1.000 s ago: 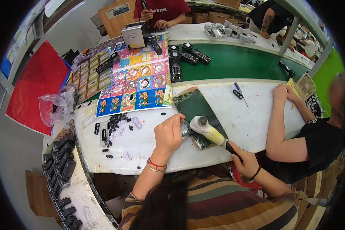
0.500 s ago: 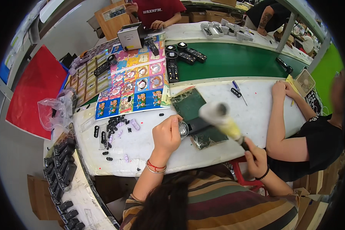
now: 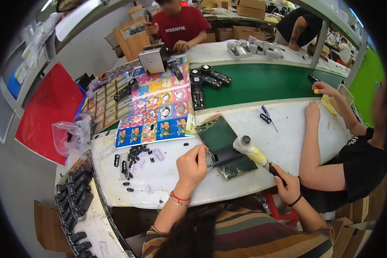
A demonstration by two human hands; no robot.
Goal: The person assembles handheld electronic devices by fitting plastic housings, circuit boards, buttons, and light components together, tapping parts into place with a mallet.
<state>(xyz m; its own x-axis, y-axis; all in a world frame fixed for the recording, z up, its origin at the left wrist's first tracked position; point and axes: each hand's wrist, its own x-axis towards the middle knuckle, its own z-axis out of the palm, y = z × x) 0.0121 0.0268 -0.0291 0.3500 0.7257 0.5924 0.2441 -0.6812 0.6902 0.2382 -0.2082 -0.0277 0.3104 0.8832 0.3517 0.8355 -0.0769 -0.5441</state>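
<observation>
Head view shows the left hand (image 3: 192, 164) clenched at the left end of a black device (image 3: 226, 155), whose clear round end (image 3: 210, 159) shows beside the fingers. The device lies just to the right of that hand, over a dark green mat (image 3: 215, 132); whether it rests on the mat cannot be told. Its long axis runs rightward and slightly toward the far side of the worktop (image 3: 296, 129), crossing the mat's length. The right hand (image 3: 288, 184), farther from the device, is wrapped around the handle of a mallet (image 3: 257, 155), which slants forward and leftward so that its pale, wrapped head (image 3: 241, 146) overlaps the device's right end in view; whether the two touch is unclear. A blue-handled screwdriver (image 3: 265, 111) lies beyond the mallet, and small black and lilac parts (image 3: 136, 151) are scattered well left of the device
</observation>
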